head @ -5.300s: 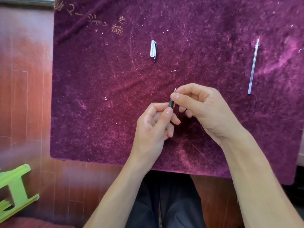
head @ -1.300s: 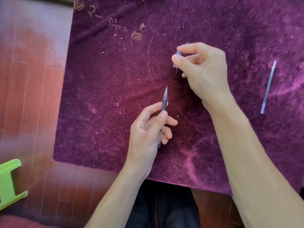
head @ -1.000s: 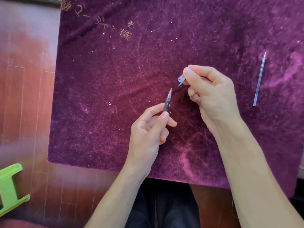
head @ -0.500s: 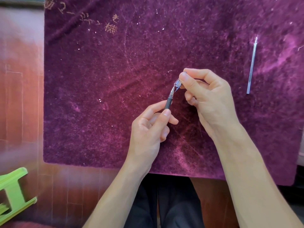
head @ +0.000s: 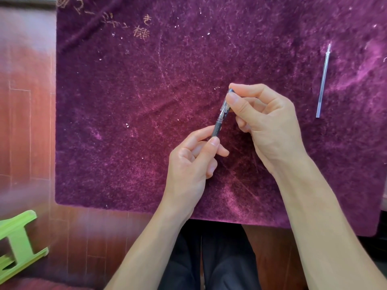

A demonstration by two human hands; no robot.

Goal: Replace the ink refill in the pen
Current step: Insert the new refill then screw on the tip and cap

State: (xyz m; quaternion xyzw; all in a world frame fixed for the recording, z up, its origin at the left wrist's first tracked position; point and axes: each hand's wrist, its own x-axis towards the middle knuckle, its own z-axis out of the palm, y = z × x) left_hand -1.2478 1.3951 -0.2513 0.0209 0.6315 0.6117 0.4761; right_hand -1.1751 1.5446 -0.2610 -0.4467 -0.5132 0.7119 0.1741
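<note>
**Cap goes back on the pen**

Nearest me are the person's dark trousers (head: 209, 258) and two bare forearms reaching up over the purple cloth (head: 125, 122). The left hand (head: 192, 162) is curled round the pen (head: 215, 130), with the thumb and forefinger pinching its grey grip and the lower barrel hidden in the palm. The pen is held above the middle of the cloth, tilted with its writing end away from the person.

Just beyond, the right hand (head: 266, 122) pinches the clear cap (head: 223, 107) between thumb and forefinger. That is the change. Half a second ago the cap's mouth was only meeting the bare tip. Now it has slid down over the tip, and its open end reaches the top of the grip. A few seconds back, that cap lay alone further up the cloth, and the spot is now bare. I can't tell from here whether it has clicked fully home.

Well off to the right, a thin clear refill (head: 323, 80) lies where it lay before, untouched. I take it for the old one, which would mean the swap is done and capping is the last touch.

Gold stitched characters (head: 141, 31) are on the cloth's far edge. A green stool (head: 18, 243) stands on the floor at the left.
</note>
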